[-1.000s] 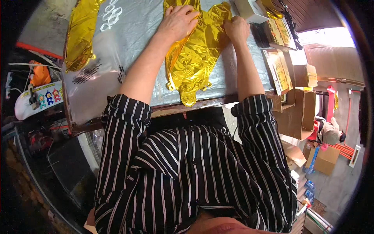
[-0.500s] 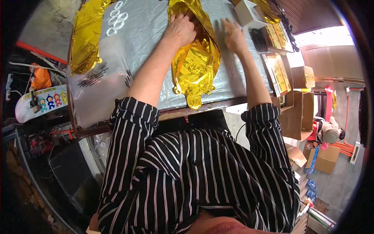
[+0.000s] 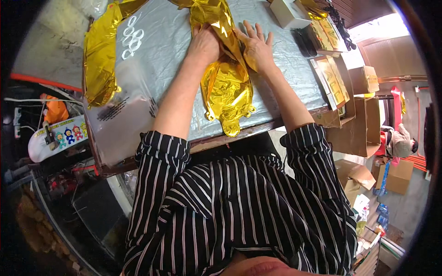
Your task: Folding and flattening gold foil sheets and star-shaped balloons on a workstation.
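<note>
A flat, shiny gold foil balloon (image 3: 227,89) with small tabs lies on the table, its rounded end toward me. My left hand (image 3: 205,47) is closed on its left side, where a fold of foil partly covers the fingertips. On the other side, my right hand (image 3: 256,49) has its fingers spread, with the thumb side against the balloon's right edge. Farther left lies another gold foil balloon (image 3: 100,64), also flat. White rings (image 3: 132,40) lie in a cluster between that one and my left forearm.
A silvery sheet (image 3: 161,43) covers the table. Clear plastic bags (image 3: 124,124) lie at its near left corner. A white box (image 3: 288,14) and flat gold-fronted packs (image 3: 330,80) line the right side. Open cardboard boxes (image 3: 354,129) stand beyond; farther right is another person (image 3: 399,141).
My right hand has moved left from the sheet to the balloon's edge. The upper foil has folded over toward the right. The whole view has shifted slightly.
</note>
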Motion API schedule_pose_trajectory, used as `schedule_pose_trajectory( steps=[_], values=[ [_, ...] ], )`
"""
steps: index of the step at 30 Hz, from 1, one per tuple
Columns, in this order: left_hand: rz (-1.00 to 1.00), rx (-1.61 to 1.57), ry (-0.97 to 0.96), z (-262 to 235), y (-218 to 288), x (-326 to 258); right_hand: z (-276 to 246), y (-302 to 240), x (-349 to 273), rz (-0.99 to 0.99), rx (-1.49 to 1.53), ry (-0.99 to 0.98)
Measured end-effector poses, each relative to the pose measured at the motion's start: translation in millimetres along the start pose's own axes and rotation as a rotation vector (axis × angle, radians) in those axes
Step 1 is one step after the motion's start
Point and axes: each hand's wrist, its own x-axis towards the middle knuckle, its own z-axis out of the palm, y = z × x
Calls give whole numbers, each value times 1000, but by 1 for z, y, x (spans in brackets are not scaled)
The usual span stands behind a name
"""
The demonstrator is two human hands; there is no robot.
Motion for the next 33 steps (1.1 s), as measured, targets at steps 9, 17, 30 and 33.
schedule_pose_trajectory(
  steps=[9,17,30,33],
  values=[
    [2,10,-2,-3,3,0,-4,-5,1,-22,-107,-19],
    [-259,-220,-96,-20,-11,15,-7,-12,3,-90,-155,-1],
    [159,-88,-196,-23,-12,66,-1,-9,0,-72,-138,42],
    [158,-70,-279,-9,-31,72,1,-14,1,-72,-173,17]
  ],
)
